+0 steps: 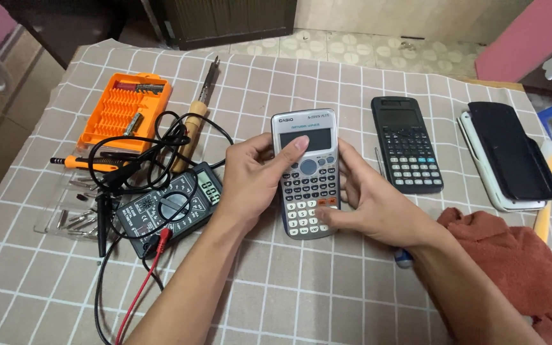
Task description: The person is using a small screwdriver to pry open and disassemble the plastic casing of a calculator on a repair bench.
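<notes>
Head view: two calculators counted. Grey calculator (307, 172) at table centre, grasped by left hand (253, 176) and right hand (368, 201). Black calculator (406, 144) lying just right. One multimeter (170, 206), one orange bit case (124, 108), one soldering iron (196, 115) at left.

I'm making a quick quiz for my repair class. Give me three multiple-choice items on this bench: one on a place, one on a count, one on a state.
1. Where is the orange bit case?
A. Far left of the cloth
B. Far right
C. Under the red rag

2. How many calculators show their keys?
A. One
B. Two
C. Four

3. The multimeter screen is
A. Blank
B. Showing digits
C. Covered

Answers:
1 A, it lies near the soldering iron.
2 B, the grey calculator in both hands and the black calculator.
3 B, digits are lit.
</notes>
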